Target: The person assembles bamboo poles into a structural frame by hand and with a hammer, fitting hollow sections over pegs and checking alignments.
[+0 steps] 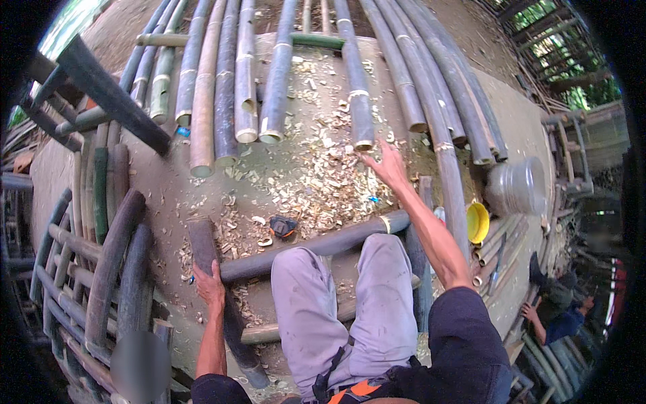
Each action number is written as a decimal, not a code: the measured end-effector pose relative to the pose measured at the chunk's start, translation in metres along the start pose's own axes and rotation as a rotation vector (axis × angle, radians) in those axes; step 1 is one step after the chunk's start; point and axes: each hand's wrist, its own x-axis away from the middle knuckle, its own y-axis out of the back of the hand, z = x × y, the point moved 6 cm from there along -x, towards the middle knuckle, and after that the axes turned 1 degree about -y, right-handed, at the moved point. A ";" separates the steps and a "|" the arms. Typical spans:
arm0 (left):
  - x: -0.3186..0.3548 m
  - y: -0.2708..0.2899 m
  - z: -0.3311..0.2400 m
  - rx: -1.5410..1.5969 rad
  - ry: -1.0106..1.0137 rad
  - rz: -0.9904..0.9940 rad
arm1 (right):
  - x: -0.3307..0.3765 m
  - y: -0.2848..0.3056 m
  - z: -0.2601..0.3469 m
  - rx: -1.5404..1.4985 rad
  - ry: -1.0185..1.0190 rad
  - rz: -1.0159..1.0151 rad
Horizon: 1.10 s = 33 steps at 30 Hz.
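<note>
My right hand (387, 168) reaches forward with its fingers spread, close to the cut lower end of a dark bamboo pole (360, 111); whether a fingertip touches it I cannot tell. My left hand (210, 288) rests on a thick dark bamboo post (207, 244) at my left, thumb and fingers apart. Beside its fingers is a small blue bit, too small to make out. Across the front of my knees runs a dark bamboo rail (313, 246). A black and orange tape measure (282, 226) lies on the ground just beyond it.
Pale bamboo chips (316, 168) litter the ground among long poles (225, 87) pointing toward me. On the right stand a yellow container (478, 223) and a clear plastic tub (517, 186). Bamboo frames (94, 269) crowd the left side. Another person (562, 313) works at far right.
</note>
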 end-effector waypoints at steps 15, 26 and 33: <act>0.001 0.026 -0.044 -0.178 -0.160 -0.061 | 0.337 0.191 -0.121 -0.384 -0.682 0.323; 0.320 0.054 -0.304 1.178 0.168 1.705 | 0.301 0.197 0.039 -0.363 -0.192 0.109; 0.336 0.101 -0.311 1.353 0.272 1.628 | 0.309 0.187 0.048 -0.692 -0.133 0.045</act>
